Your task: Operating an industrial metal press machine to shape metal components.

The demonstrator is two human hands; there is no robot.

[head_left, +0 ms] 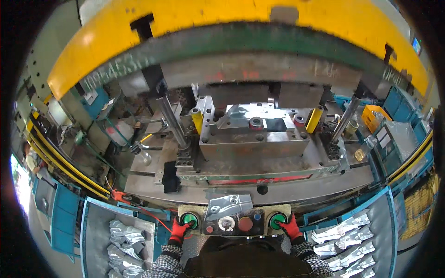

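Both my hands wear red gloves and rest at the ends of a control panel (237,231). My left hand (178,230) reaches onto the left green push button (189,220), fingers apart. At the other end, my right hand (290,228) lays its thumb on the right green button (278,220), with another finger stretched up along the panel's side. Neither hand holds anything. A shiny formed sheet-metal part (228,206) lies across the panel's back edge between the hands. Farther ahead, another metal part (257,112) lies on the lower press die (255,149), under the raised upper die (259,69).
Steel guide posts (172,123) and yellow pins (314,119) stand around the die. Metal bins holding formed parts flank me, left (84,231) and right (394,222). A black flat object (171,177) lies on the press bed. A yellow press ram (208,11) spans overhead.
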